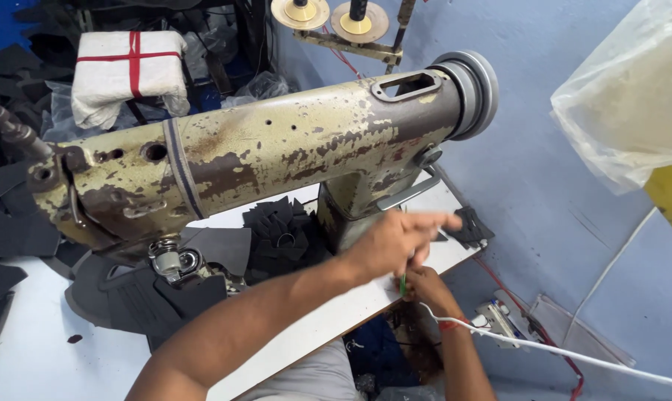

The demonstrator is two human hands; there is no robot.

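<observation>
Both hands meet at the right edge of the white table (39, 349), just below the base of the old sewing machine (276, 152); the left hand (395, 241) reaches across from the lower left, forearm stretched over the tabletop, fingers extended and blurred with motion, so whether it grips anything I cannot tell; the right hand (425, 286) sits just beneath it at the table's edge, fingers curled inward around a small green item (403, 284), only a sliver of which shows, too small to identify; a red thread band rings the right wrist, and a white cord (559, 350) runs from near that wrist off to the lower right; just beyond the left fingertips a small dark cut piece (470, 226) lies at the table's far corner, near but apart from the hand; behind the forearm a heap of dark fabric pieces (280, 234) rests against the machine's column; more dark panels (139, 293) lie under the needle end on the left; the machine's paint is cream and heavily chipped to brown, its grey handwheel (473, 89) facing the blue wall (559, 193); up top, two thread spools (328, 16) stand on a rack; a white cloth bundle (128, 70) tied with red tape sits behind the machine; a clear plastic bag (633, 96) hangs at the right.
</observation>
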